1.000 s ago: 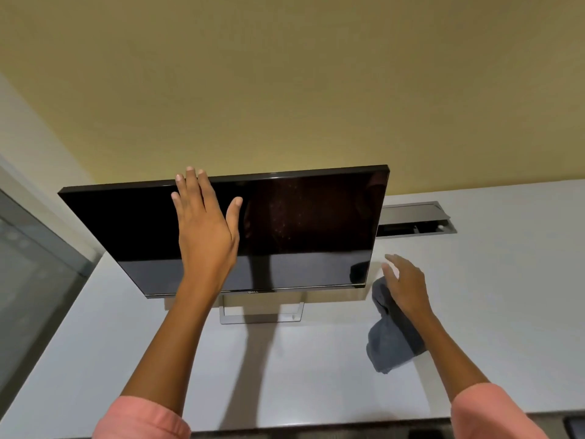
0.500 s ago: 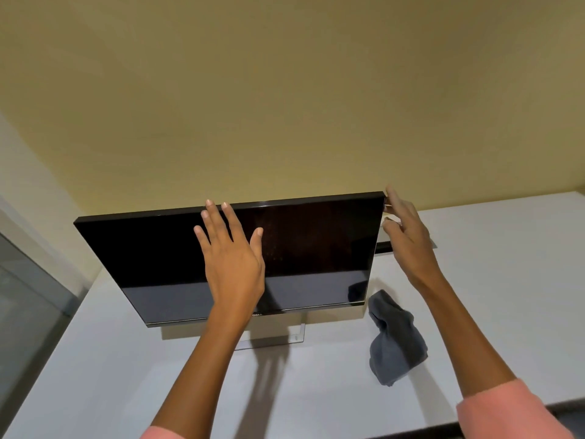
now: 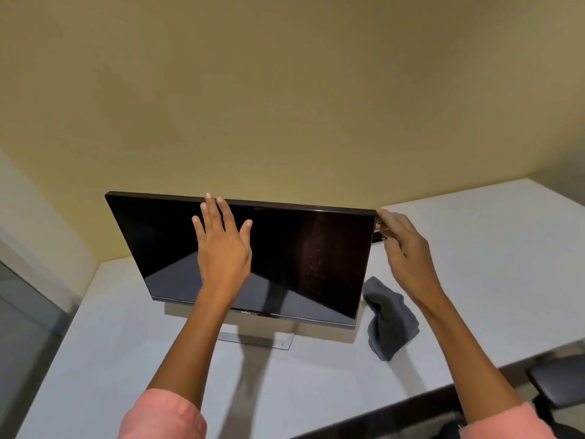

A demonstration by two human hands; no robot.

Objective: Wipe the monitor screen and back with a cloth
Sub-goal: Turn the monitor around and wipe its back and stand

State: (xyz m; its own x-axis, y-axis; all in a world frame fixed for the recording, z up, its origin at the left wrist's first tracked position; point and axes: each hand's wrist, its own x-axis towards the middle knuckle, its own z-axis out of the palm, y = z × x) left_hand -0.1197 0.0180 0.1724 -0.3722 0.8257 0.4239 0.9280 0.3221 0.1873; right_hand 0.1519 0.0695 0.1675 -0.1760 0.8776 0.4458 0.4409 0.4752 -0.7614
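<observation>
Monitor held at its edge, cloth lying on the table

Monitor [image 3: 285, 258] stands on a clear rectangular base [image 3: 256, 339] toward the back of the white table [image 3: 474, 280], its dark screen switched off and facing the person, with a yellow wall [image 3: 285, 90] behind it. The left hand [image 3: 223, 248] lies flat in front of the upper middle of the screen, fingers straight and spread, the fingertips reaching the top edge; whether the palm actually presses the glass cannot be told. The right hand [image 3: 406, 251] is at the monitor's upper right corner, its fingers curled toward the side edge and seeming to pinch it, though the contact itself is partly hidden behind the frame. The grey cloth [image 3: 391, 318] lies crumpled on the table just beside the monitor's lower right corner, under the right forearm and touched by neither hand. Both arms wear pink sleeves [image 3: 164, 416]. A dark chair [image 3: 560, 384] shows at the table's near right edge.
</observation>
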